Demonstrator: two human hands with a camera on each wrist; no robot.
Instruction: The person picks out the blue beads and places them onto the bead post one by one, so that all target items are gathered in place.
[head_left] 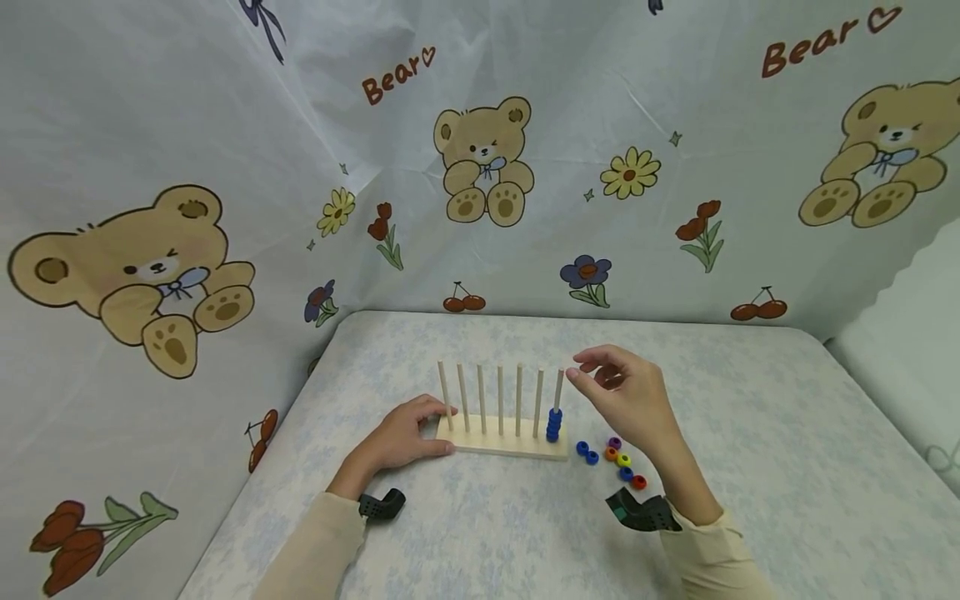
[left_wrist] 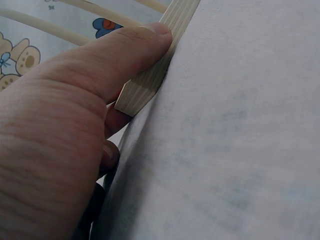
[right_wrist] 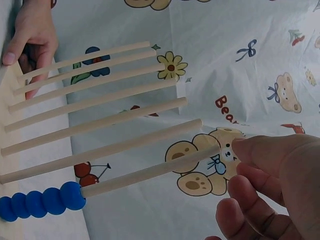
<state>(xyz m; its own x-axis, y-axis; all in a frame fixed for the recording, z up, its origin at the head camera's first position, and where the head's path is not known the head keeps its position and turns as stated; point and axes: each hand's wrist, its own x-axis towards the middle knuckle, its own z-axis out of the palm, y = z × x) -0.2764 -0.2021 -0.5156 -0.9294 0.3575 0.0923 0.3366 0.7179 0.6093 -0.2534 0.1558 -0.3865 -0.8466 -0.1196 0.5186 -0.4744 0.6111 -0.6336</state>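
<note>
At the left, my left hand [head_left: 408, 433] grips the end of the wooden base [head_left: 502, 448], thumb along its near edge and fingers round the far side. That hold looks well placed: it should stop the base sliding or tipping, provided I press down lightly rather than pull.

Moving right, the six bare pegs [head_left: 500, 404] stand upright in a row. Next comes the rightmost peg [head_left: 558, 390], with a stack of five blue beads [head_left: 553, 426] on its lower part and bare wood above.

My right hand [head_left: 622, 400] hovers at this peg's top, thumb and fingertips apart with nothing visible between them. Whether the thumb just brushes the wood, I cannot tell. To thread well here, I judge it best to pinch a bead by its sides, hole facing down, centre it over the tip and let it drop without bending the peg.

Farther right and nearer me lie two loose blue beads [head_left: 582, 448], then a purple bead [head_left: 615, 443], orange bead [head_left: 611, 454], yellow bead [head_left: 623, 460], another blue bead [head_left: 626, 473] and a red bead [head_left: 638, 482]. Lifting them singly should avoid scattering the rest.
</note>
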